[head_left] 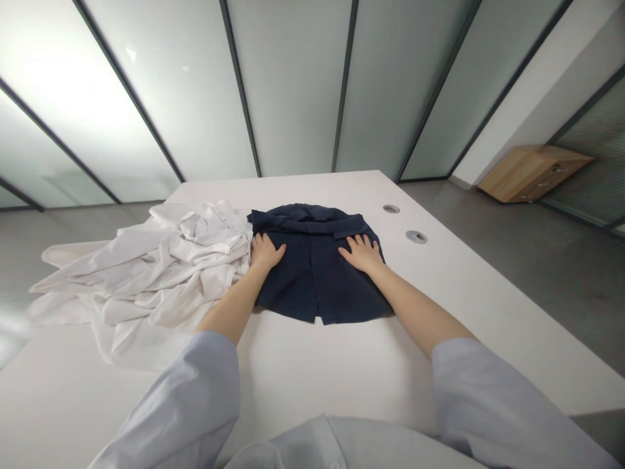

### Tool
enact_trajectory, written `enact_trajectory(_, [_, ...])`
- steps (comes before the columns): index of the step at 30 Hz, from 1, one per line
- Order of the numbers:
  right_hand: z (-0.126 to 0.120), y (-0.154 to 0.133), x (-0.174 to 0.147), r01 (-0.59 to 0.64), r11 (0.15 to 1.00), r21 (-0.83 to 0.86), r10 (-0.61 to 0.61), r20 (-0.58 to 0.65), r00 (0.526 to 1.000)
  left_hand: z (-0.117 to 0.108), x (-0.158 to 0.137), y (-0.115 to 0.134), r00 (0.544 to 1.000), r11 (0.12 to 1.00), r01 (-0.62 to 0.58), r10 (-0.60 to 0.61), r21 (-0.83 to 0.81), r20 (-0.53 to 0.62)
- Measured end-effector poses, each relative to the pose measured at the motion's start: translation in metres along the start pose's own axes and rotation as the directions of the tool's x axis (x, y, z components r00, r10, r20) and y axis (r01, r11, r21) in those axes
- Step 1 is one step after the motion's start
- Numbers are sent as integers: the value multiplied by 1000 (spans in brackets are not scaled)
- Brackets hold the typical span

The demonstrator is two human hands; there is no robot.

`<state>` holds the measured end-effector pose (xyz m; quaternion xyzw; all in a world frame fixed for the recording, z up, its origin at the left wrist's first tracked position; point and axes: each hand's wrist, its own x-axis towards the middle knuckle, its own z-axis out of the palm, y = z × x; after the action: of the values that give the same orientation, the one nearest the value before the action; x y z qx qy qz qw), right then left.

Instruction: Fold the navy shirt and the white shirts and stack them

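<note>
Dark navy shorts (297,273) lie spread on the white table (312,378), waistband away from me and leg hems toward me. My left hand (265,251) rests flat on their upper left side, fingers apart. On the upper right side, just below the waistband, my right hand (362,253) lies flat with its fingers spread. Neither hand grips the cloth. A loose belt-like strip of the same navy fabric runs along the waist. Close beside my left hand is a crumpled heap of white cloth (170,260).
The white heap hangs past the table's left edge. Two round cable grommets, a farther one (391,208) and a nearer one (416,237), sit in the tabletop at right. Frosted glass panels (293,85) stand behind. A wooden cabinet (532,172) is on the floor at far right.
</note>
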<state>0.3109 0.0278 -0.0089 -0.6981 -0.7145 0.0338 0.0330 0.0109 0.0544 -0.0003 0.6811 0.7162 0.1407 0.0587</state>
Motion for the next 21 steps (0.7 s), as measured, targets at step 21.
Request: enact_trajectory(21, [-3, -7, 0, 0, 1000, 10, 0, -34, 999, -36, -25, -20, 900, 242, 436, -104, -867, 423])
